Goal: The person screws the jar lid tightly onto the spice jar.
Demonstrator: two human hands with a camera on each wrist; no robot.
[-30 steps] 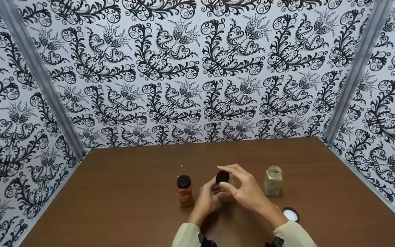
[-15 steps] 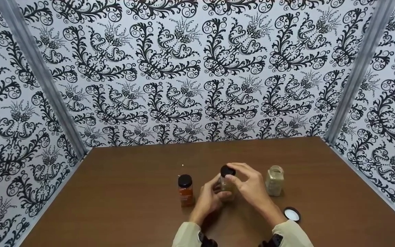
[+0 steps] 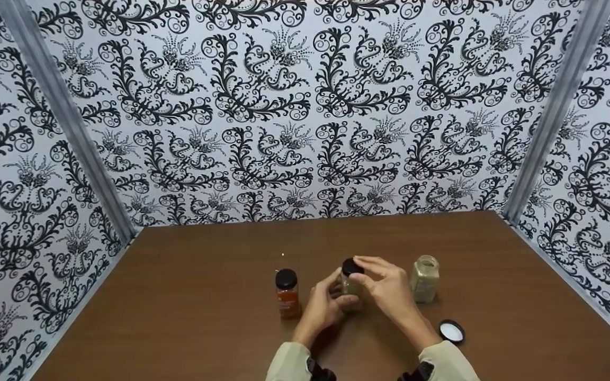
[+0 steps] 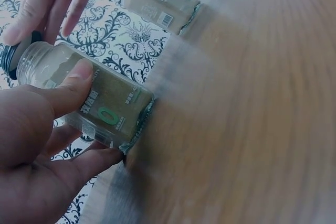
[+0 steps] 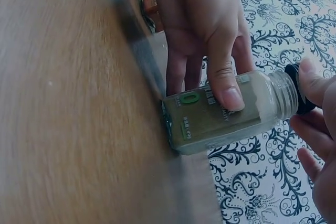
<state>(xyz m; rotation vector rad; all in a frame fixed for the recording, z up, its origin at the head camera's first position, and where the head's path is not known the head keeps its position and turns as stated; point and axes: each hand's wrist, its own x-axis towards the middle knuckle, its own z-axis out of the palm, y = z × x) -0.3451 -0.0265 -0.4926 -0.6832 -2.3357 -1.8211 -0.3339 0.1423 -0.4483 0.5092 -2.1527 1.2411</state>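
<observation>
My left hand (image 3: 327, 305) grips a glass spice jar (image 4: 118, 95) of greenish-brown powder, its thumb across the label. The jar stands upright, its base at the tabletop. Fingers and thumb of my right hand (image 3: 389, 288) pinch the black lid (image 5: 300, 88) at the jar's mouth. Bare glass threads show below the lid in both wrist views, and in the left wrist view the lid sits slightly tilted. To the right stands a second jar (image 3: 424, 280) of pale powder, its mouth uncovered. A black lid with a white inside (image 3: 451, 332) lies upturned in front of it.
A jar of orange-red spice (image 3: 287, 299) with a black lid stands just left of my left hand. All of this is on a brown wooden table (image 3: 194, 275), with patterned panels (image 3: 262, 132) behind and at both sides.
The jar between my hands has shifted a little to the right and come upright, showing more of its body. My right hand keeps its pinch on the lid.
</observation>
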